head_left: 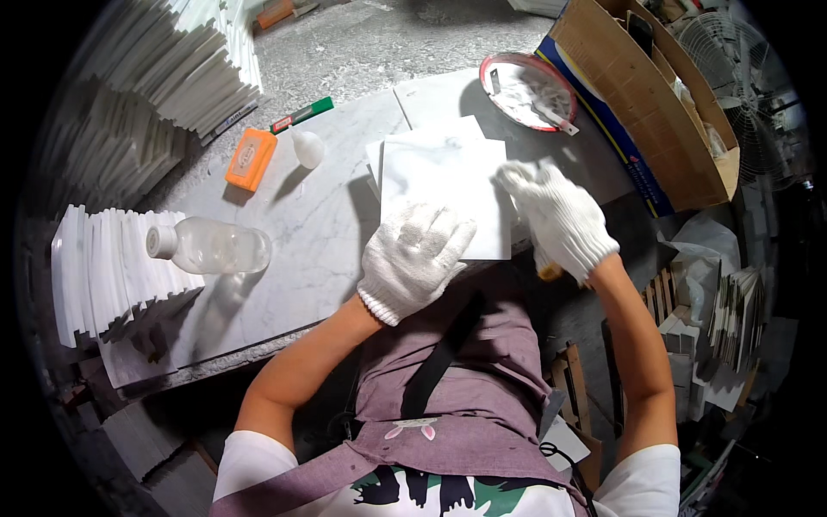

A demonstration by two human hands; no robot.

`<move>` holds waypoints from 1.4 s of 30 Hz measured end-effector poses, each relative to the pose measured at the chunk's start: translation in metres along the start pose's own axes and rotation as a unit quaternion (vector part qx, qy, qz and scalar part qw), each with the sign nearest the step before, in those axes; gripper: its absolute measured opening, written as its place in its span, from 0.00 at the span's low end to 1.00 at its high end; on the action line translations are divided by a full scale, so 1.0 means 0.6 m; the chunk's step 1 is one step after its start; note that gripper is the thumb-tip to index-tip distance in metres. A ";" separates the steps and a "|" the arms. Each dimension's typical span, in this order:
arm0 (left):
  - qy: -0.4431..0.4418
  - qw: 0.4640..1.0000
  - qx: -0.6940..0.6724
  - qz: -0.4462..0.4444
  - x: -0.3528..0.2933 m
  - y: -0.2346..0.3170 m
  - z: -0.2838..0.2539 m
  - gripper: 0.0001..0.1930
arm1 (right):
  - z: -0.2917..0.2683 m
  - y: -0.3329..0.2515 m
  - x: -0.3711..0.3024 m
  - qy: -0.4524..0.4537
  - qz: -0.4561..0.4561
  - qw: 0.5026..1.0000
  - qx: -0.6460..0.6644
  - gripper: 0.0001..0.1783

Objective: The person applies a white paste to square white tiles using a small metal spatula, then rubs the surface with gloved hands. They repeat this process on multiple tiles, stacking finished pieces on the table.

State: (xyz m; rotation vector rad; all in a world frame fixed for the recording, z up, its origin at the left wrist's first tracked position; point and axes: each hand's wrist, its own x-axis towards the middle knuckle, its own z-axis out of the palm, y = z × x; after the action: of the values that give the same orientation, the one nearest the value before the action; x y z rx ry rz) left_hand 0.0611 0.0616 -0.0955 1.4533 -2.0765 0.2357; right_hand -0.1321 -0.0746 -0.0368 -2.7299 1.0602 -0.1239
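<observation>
A square white marble tile (444, 185) lies on top of one or two other pale tiles near the front edge of the stone-topped table. My left hand (415, 250), in a white knitted glove, rests flat on the tile's front left part with its fingers stretched out. At the tile's right edge is my right hand (560, 211), gloved the same way, its fingers curled closed. A small yellowish end (549, 272) shows below that glove; the rest of whatever it belongs to is hidden behind the hand.
Left on the table are a clear bottle (220, 246), an orange block (251, 159), a white squeeze bulb (307, 149) and a green box (301, 115). Tile stacks (116, 267) line the left side. A red-rimmed bowl (491, 95) of white paste holds a spatula, beside a cardboard box (637, 95).
</observation>
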 end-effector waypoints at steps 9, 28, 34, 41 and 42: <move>-0.010 1.000 0.009 -0.002 0.009 0.006 -0.007 0.31 | -0.027 0.173 -0.033 0.284 0.168 0.943 0.030 0.22; 0.013 1.000 -0.009 -0.017 -0.003 -0.002 0.005 0.29 | 0.060 0.022 -0.035 0.268 0.147 0.767 0.565 0.24; 0.016 0.999 -0.029 -0.018 -0.002 -0.005 0.012 0.29 | 0.102 -0.014 0.009 0.177 0.165 0.726 0.643 0.34; 0.033 0.999 -0.028 -0.033 -0.005 -0.005 0.015 0.28 | 0.114 -0.031 0.010 0.194 0.155 0.714 0.654 0.33; 0.033 0.999 -0.021 -0.034 -0.006 -0.006 0.015 0.28 | 0.107 -0.036 0.008 0.185 0.155 0.715 0.656 0.33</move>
State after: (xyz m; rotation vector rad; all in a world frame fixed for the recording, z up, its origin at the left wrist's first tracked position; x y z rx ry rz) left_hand 0.0618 0.0591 -0.1054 1.4683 -1.9656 0.2098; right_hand -0.1046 -0.0519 -0.0944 -1.2160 0.9025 -0.9674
